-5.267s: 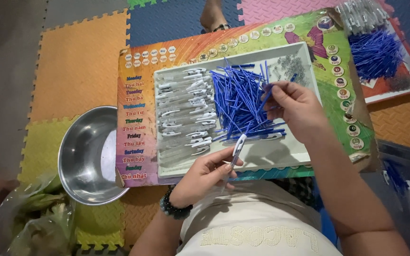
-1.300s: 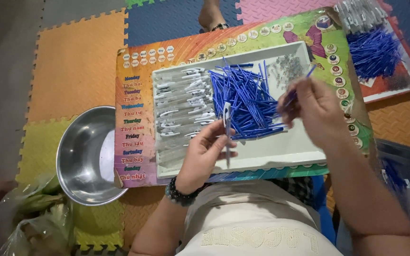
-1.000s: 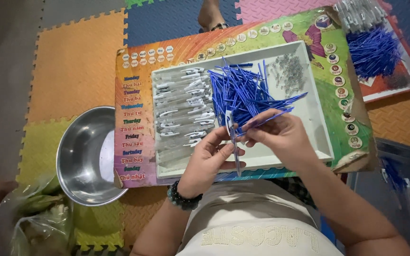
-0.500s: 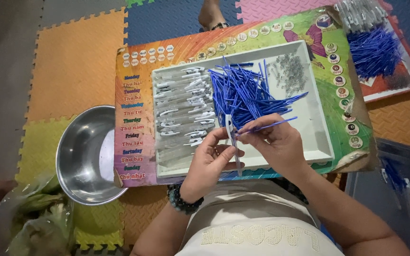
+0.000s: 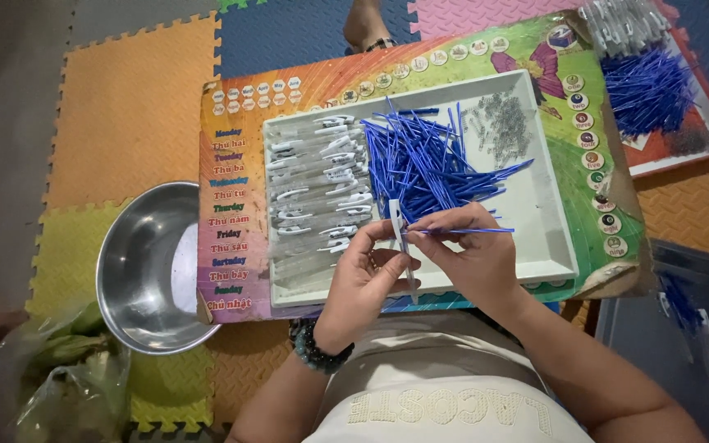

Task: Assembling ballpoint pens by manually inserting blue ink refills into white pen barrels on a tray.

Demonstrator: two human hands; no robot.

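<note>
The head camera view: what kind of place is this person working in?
Probably a home floor used for small assembly work: colourful foam mats, a white tray of blue refills and clear pen barrels, a steel bowl beside.

A clear pen barrel with a white clip (image 5: pixel 401 246) stands nearly upright over the near edge of the white tray (image 5: pixel 551 246), pinched in the fingers of the left hand (image 5: pixel 363 283), its clip end up and its lower tip pointing toward the person. A thin blue refill (image 5: pixel 461 231) lies almost level just above the same near part of the tray, held by the right hand (image 5: pixel 473 262); its left end meets the barrel near the clip, and its right end juts out past the fingers toward the tray's right wall. Both pieces sit just below the heap of blue refills (image 5: pixel 424 160) in the tray's middle.
</note>
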